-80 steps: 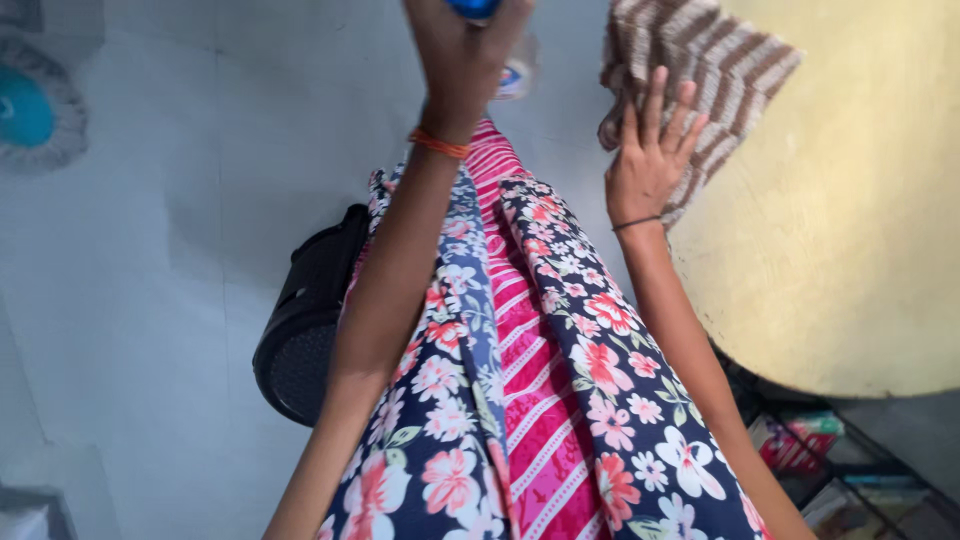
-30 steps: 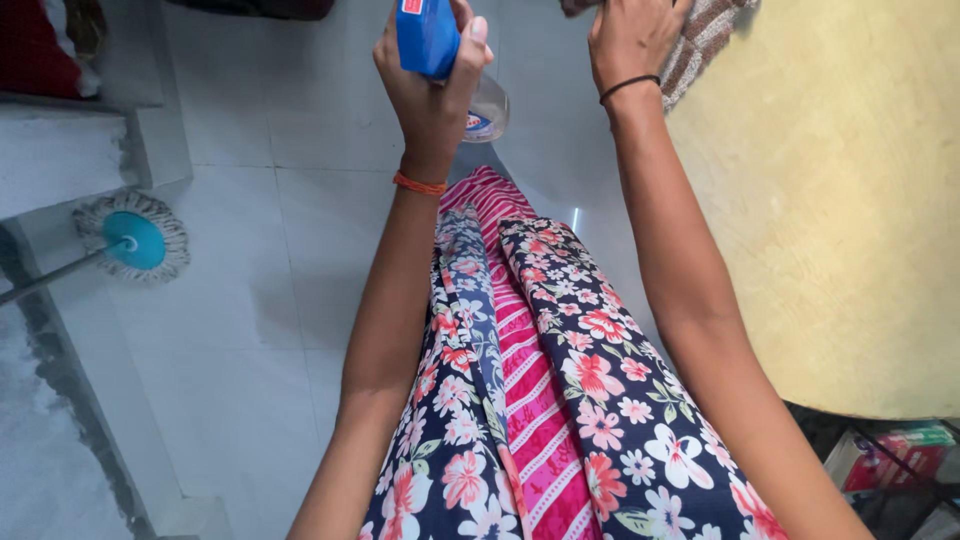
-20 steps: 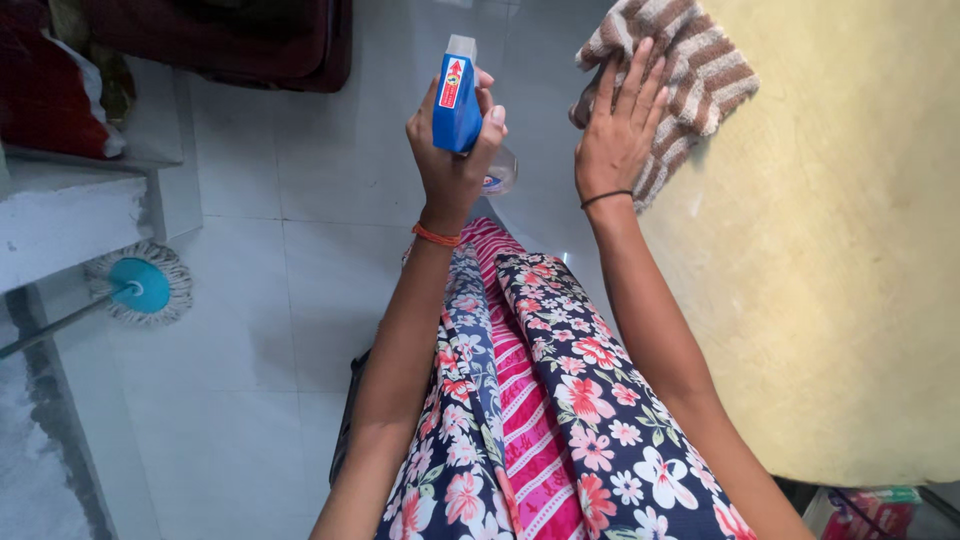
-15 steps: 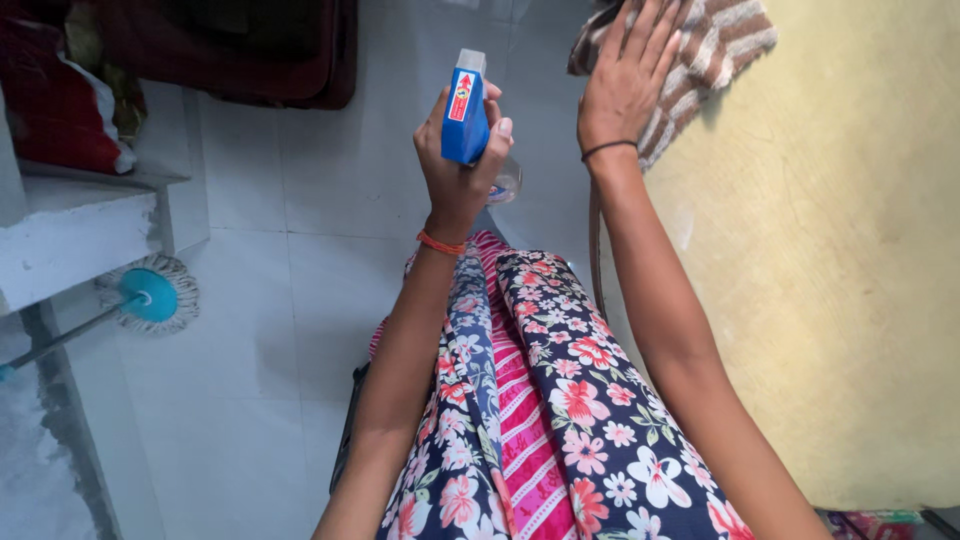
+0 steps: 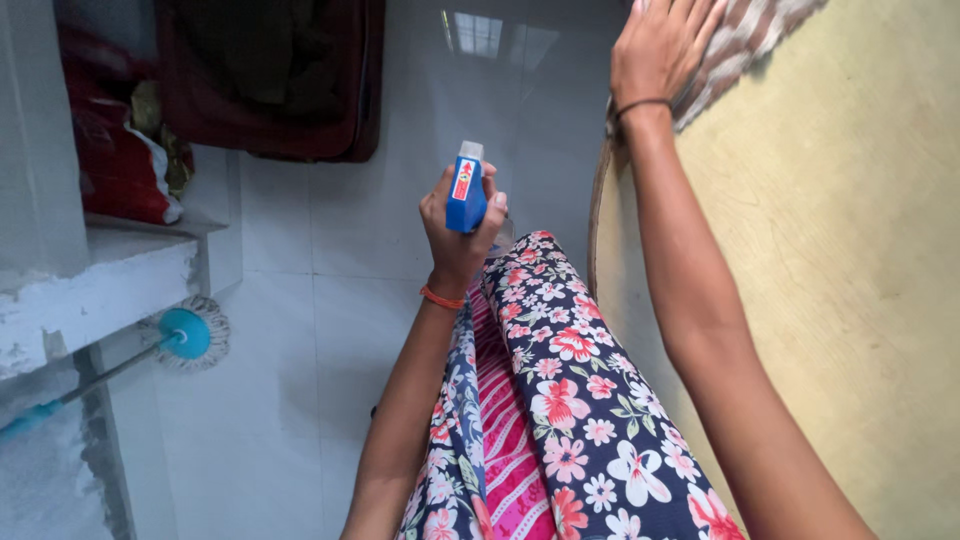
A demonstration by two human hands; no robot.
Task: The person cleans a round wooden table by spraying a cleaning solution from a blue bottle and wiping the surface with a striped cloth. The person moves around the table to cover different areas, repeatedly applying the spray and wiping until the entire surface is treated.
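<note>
My left hand (image 5: 458, 228) is closed around a spray bottle (image 5: 466, 196) with a blue trigger head, held upright above my lap. At the top of the view my right hand (image 5: 662, 42) presses flat on a brown and white striped cloth (image 5: 742, 38). The cloth lies on the far part of a round yellow table top (image 5: 820, 260). My floral dress with a pink striped panel fills the bottom middle.
A turquoise spin mop (image 5: 184, 336) rests on the white tiled floor at the left. A white ledge (image 5: 90, 290) holds a red bag (image 5: 120, 165). A dark maroon suitcase (image 5: 275, 80) stands at the back.
My right hand has pushed the cloth farther away across the table. The spray bottle in my left hand sits lower in the view. The view has tilted up, showing more floor.
</note>
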